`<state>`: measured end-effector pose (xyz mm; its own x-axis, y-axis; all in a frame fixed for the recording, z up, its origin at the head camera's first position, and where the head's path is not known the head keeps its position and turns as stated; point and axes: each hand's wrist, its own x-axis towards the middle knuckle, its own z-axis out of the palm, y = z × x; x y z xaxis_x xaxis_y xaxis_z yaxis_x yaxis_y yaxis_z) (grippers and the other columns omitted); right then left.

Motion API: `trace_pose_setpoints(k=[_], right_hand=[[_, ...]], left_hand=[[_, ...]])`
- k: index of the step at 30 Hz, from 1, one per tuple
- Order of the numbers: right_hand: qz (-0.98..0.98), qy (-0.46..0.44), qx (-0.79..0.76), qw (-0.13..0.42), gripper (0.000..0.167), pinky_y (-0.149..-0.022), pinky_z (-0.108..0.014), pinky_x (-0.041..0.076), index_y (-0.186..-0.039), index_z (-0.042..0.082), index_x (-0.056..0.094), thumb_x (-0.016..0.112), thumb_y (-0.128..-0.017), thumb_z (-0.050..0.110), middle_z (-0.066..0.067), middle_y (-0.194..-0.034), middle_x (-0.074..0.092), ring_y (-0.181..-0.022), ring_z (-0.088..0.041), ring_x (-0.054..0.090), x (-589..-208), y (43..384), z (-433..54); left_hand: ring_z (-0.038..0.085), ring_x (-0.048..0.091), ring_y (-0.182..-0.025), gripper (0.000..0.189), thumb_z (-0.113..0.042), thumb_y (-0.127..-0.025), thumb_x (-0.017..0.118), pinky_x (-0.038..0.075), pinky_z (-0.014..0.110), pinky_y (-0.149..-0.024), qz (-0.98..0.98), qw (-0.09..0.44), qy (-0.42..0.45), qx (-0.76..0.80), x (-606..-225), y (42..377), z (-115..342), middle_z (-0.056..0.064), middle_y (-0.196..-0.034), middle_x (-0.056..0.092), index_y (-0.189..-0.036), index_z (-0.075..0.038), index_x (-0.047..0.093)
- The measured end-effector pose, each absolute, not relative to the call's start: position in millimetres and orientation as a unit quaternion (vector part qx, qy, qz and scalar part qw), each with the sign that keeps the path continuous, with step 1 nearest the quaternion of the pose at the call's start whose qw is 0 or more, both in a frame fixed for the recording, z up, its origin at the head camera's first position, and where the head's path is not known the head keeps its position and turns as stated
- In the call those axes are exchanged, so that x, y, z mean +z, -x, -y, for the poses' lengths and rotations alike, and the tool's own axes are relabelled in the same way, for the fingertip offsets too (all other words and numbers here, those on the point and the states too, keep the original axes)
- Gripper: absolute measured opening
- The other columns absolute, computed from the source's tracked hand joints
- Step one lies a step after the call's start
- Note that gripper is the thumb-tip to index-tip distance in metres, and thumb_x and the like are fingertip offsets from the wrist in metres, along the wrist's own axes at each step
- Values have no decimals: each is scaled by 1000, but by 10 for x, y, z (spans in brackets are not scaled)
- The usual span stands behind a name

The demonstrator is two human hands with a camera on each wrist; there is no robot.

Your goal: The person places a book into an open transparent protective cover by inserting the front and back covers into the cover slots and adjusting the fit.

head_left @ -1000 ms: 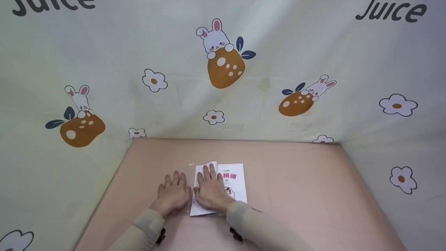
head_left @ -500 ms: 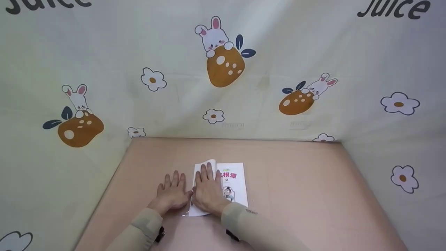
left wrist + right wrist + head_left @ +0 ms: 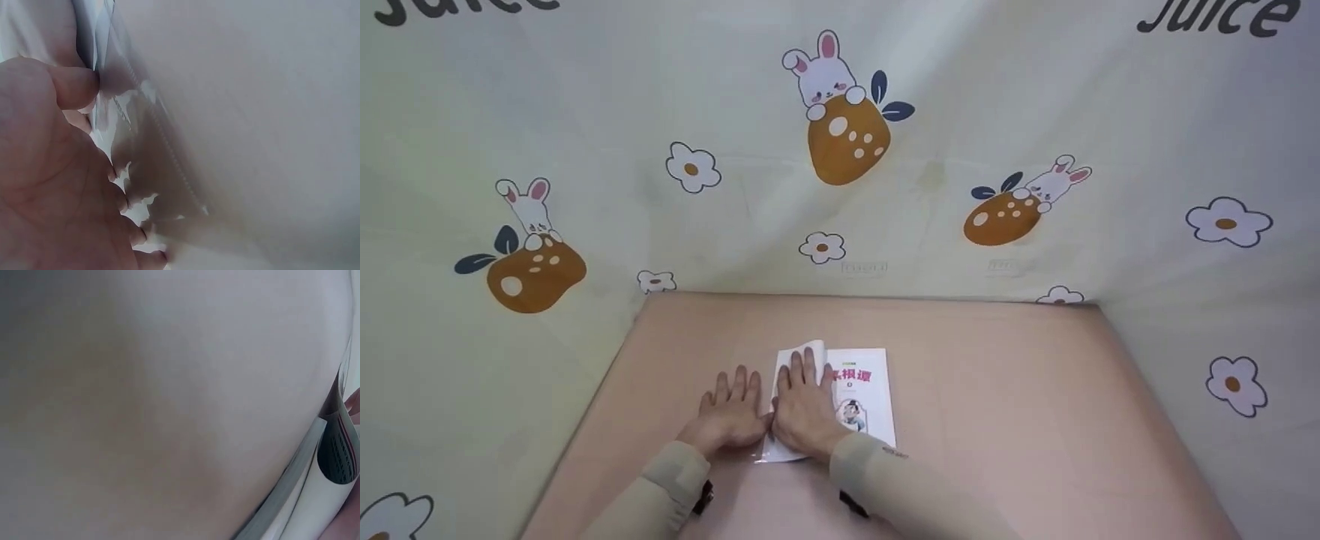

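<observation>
A white book [image 3: 867,397] with pink lettering and a small cartoon figure lies on the table, its left leaf folded out. My right hand [image 3: 804,412] rests on that leaf with straight fingers, covering most of it. Just left of the book, my left hand [image 3: 729,418] lies palm down with fingers spread, its thumb meeting the right hand's edge. A strip of clear plastic film [image 3: 169,146] shows beside the book's left edge in the left wrist view, under the left hand's side. The right wrist view shows the book's page edges [image 3: 287,486] and a curled leaf [image 3: 337,450].
The pinkish-tan table [image 3: 1020,405] extends widely to the right of the book. A pale curtain [image 3: 750,225] printed with rabbits, fruit and flowers encloses the back and both sides. Dark wrist straps [image 3: 851,504] sit under light sleeves.
My right hand has slid slightly left on the leaf, uncovering more of the lettering and figure. Clear film now shows at the lower left corner. The left hand stays nearly in place.
</observation>
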<state>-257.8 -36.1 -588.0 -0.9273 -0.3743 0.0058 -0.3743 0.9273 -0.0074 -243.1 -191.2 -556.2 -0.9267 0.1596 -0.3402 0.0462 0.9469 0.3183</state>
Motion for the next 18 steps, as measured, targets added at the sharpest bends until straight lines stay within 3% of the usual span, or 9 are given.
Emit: trace_pose_setpoints(k=[10,18], right_hand=[[972,-217,91,-27,63,-141,-66,24,-171,12,47,48,-114,38,-19,-187,27,-178,-40,16,-5739,2630,321],[952,-261,159,-20,74,-138,-66,33,-174,3,35,53,-112,37,-30,-185,22,-174,-49,23,-5675,2554,-58]], left_hand=[[60,-3,-173,79,-45,-117,35,8,80,-138,-969,195,-36,146,-5567,2460,1892,30,-188,2,-178,2,17],[60,-3,-173,87,-43,-113,52,7,80,-138,-967,198,-37,158,-5525,2448,1883,31,-187,1,-177,3,16]])
